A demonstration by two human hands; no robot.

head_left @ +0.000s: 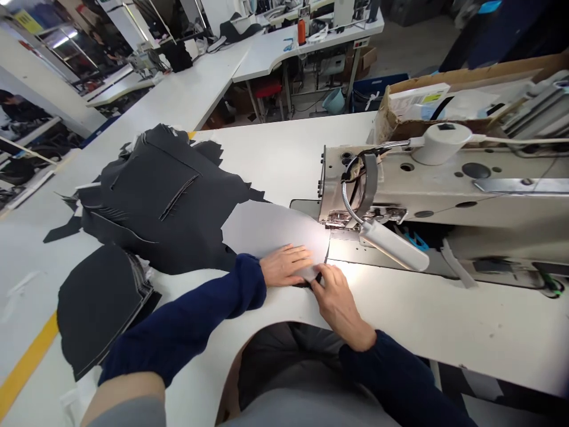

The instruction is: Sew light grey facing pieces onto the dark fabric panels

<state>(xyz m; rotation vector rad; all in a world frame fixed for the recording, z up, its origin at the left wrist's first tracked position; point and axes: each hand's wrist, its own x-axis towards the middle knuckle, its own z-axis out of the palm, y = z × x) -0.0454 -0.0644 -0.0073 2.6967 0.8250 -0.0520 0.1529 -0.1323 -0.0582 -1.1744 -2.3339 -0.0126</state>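
Observation:
A light grey fabric piece (267, 228) lies in front of me, one end at the needle area of the sewing machine (444, 201). My left hand (287, 265) rests flat on this piece, fingers stretched out toward the machine. At its near corner, my right hand (335, 299) pinches the edge between thumb and fingers. A bit of dark cloth shows beneath that corner; how the layers meet is hidden by my hands. Left of the grey piece, partly under it, spreads a pile of dark fabric pieces (169, 190).
A smaller stack of dark curved pieces (98, 308) lies at the left on the white table (444, 320). The lit lamp (393, 244) hangs low beside the needle area. Behind the machine stands a cardboard box (386, 118) of papers. More worktables (262, 62) stand beyond.

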